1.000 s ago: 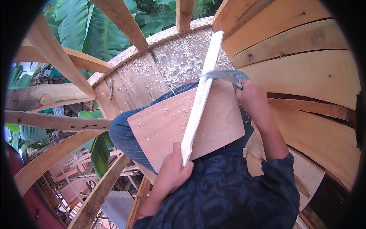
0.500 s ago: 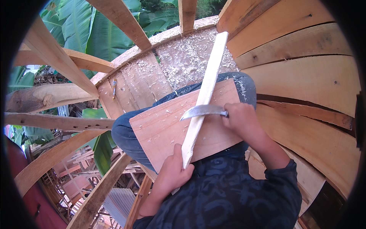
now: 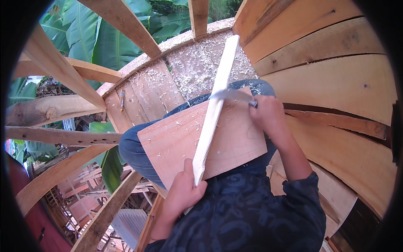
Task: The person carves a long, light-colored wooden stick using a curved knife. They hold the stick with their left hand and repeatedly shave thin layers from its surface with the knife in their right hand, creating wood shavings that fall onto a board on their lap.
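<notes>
My left hand (image 3: 183,191) grips the near end of a long pale wooden strip (image 3: 215,107) that lies across a reddish board (image 3: 176,140) resting on my lap. My right hand (image 3: 268,115) is closed on the handle of a curved metal blade (image 3: 228,94), whose edge lies against the strip near its middle. Small shavings dot the board. My knees in blue trousers (image 3: 134,151) show under the board's left edge.
Curved hull planks (image 3: 336,84) rise on the right. Shavings cover the plank floor (image 3: 197,63) ahead. Wooden ribs (image 3: 63,71) cross on the left with green leaves behind. A small tool (image 3: 122,97) lies on the planks at left.
My right hand has drawn the blade down the strip toward me and then pushed it back up to the strip's middle. The strip has tilted slightly; my left hand kept its hold.
</notes>
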`<state>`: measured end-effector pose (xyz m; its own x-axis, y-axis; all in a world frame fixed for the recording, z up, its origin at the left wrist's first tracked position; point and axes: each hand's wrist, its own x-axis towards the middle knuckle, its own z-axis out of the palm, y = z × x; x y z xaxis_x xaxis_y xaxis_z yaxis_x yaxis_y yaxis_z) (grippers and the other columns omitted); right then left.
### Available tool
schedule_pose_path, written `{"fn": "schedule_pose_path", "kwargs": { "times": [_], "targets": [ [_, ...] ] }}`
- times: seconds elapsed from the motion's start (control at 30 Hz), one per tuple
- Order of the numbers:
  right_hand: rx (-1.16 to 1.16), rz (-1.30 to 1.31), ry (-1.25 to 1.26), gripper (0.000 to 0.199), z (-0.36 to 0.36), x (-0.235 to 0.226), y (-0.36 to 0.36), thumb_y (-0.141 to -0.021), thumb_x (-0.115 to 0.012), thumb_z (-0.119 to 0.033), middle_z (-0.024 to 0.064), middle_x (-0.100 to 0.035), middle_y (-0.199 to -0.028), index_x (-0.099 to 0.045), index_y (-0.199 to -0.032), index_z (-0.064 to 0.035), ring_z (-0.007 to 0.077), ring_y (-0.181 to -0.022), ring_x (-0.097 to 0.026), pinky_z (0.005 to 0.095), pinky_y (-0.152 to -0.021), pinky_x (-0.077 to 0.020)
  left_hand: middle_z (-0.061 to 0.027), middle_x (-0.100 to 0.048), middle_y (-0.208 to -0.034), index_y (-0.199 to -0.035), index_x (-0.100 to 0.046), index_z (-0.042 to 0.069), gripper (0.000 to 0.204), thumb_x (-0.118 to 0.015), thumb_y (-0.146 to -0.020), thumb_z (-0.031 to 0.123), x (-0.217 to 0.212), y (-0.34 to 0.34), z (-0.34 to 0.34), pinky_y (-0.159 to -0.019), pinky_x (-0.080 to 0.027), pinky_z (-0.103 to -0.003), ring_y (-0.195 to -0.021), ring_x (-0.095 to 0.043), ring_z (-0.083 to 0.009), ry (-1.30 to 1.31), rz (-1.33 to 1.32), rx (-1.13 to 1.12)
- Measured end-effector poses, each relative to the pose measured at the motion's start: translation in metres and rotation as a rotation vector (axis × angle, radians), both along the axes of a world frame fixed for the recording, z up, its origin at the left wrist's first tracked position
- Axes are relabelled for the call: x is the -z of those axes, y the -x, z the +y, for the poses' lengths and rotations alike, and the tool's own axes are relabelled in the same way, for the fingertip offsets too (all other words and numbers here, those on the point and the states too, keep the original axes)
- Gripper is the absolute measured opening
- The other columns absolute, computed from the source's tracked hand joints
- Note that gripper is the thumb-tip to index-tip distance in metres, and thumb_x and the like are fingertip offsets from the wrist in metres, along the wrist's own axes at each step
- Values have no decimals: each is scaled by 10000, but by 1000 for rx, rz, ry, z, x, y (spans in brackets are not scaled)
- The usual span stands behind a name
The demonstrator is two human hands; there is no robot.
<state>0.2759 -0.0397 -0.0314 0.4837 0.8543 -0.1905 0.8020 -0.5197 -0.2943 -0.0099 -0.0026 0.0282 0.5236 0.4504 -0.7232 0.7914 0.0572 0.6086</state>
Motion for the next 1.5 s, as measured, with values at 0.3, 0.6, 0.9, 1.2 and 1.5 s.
{"fn": "schedule_pose_path", "kwargs": {
  "times": [0.3,0.6,0.9,1.2,1.5],
  "targets": [
    [-107,116,139,225,-7,-23,19,-866,-634,-243,216,-661,-727,-687,-876,-24,386,-716,-668,494,-663,-531,-302,-596,-730,-1142,-416,-7,480,-612,-728,135,4,7,1,-665,-485,-494,-744,-627,-488,-164,8,-6],
    [30,466,-139,187,-31,-27,18,-893,-645,-136,165,-615,-669,-580,-979,17,306,-570,-611,365,-549,-457,-223,-639,-786,-1094,-491,48,528,-741,-658,211,7,31,14,-673,-498,-478,-781,-648,-414,-530,152,12],
    [-159,576,-77,233,-61,-15,78,-905,-661,-209,189,-590,-658,-589,-866,9,346,-582,-609,397,-532,-454,-241,-626,-745,-1028,-499,8,496,-741,-661,238,15,33,14,-668,-504,-491,-740,-635,-443,-353,64,7],
    [-288,208,16,430,-60,-11,56,-895,-666,-383,173,-563,-584,-551,-688,-24,378,-539,-591,429,-495,-455,-256,-617,-759,-1033,-476,-1,479,-733,-694,219,19,20,-15,-662,-501,-499,-733,-623,-460,-299,22,-66],
    [1,167,12,475,-46,-22,-12,-919,-635,-421,173,-522,-538,-589,-721,8,335,-487,-550,410,-467,-398,-251,-616,-742,-1049,-470,7,499,-740,-694,230,19,27,-25,-647,-499,-496,-723,-626,-451,-261,25,-82]
  ]
}}
